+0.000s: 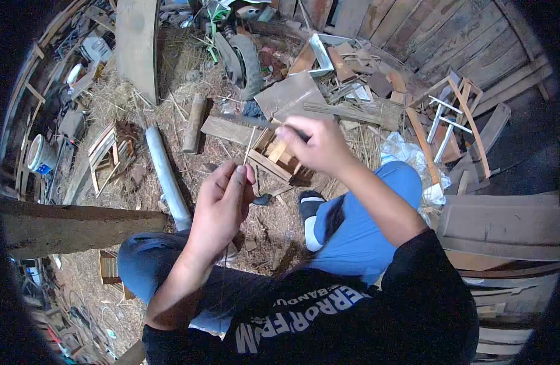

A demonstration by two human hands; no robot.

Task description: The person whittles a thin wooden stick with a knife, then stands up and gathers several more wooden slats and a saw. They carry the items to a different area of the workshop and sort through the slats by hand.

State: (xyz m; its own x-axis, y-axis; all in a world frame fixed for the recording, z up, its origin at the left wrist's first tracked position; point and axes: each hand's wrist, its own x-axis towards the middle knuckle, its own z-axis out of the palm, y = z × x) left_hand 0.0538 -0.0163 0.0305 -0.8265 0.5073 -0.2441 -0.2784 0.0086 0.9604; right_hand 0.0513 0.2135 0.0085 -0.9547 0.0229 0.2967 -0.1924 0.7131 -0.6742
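In the middle of the head view, my left hand (222, 198) pinches a thin light wooden stick (250, 146) between thumb and fingers, its free end pointing up. My right hand (313, 143) is closed around the handle of a knife (246, 120). The long blade reaches left, and its middle overlaps the stick's upper end in this view. Below the right hand stands a small wooden box (269, 166) with pieces of wood inside. Part of the box is hidden behind that hand.
A grey pipe (164, 173) and a short log (195, 125) lie on the straw-covered ground to the left. A thick wooden beam (79, 228) juts in at left. Behind are a wheel (248, 66) and scrap wood (362, 67). A small wooden frame (112, 152) stands left.
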